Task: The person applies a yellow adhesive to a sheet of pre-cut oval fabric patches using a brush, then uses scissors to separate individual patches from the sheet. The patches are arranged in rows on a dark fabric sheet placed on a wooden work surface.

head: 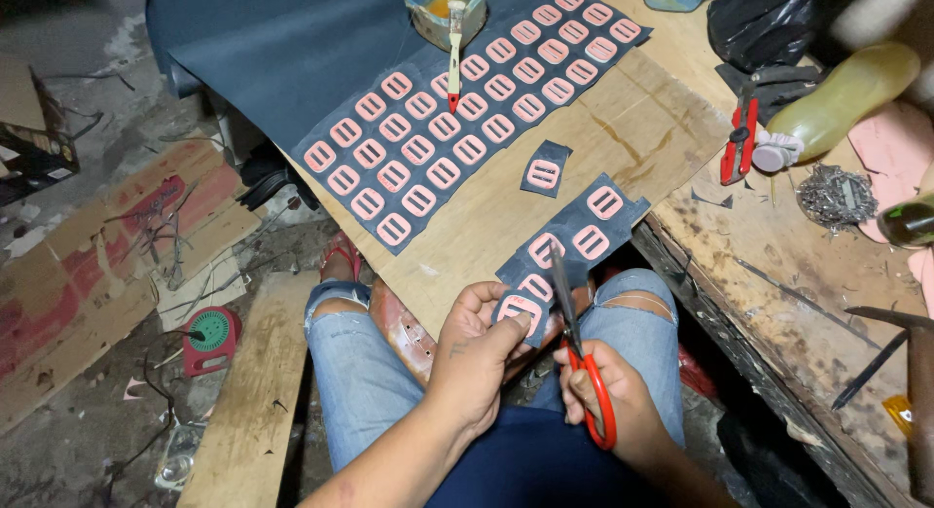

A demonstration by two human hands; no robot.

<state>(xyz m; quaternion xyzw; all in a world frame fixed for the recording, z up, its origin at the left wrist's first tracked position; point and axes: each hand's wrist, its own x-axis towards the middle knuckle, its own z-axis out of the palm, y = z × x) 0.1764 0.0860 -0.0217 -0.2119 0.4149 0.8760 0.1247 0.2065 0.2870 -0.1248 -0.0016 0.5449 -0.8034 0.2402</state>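
Cluttered plywood board [623, 138]; left hand [482, 357] pinching strip [574, 237] taut for cutting, right hand [608, 396] fingers closed gripping scissors [579, 343] mid-cut.

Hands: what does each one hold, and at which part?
The left hand pinches the near end of the dark strip of pink buckles. The right hand holds the scissors by their red handles.
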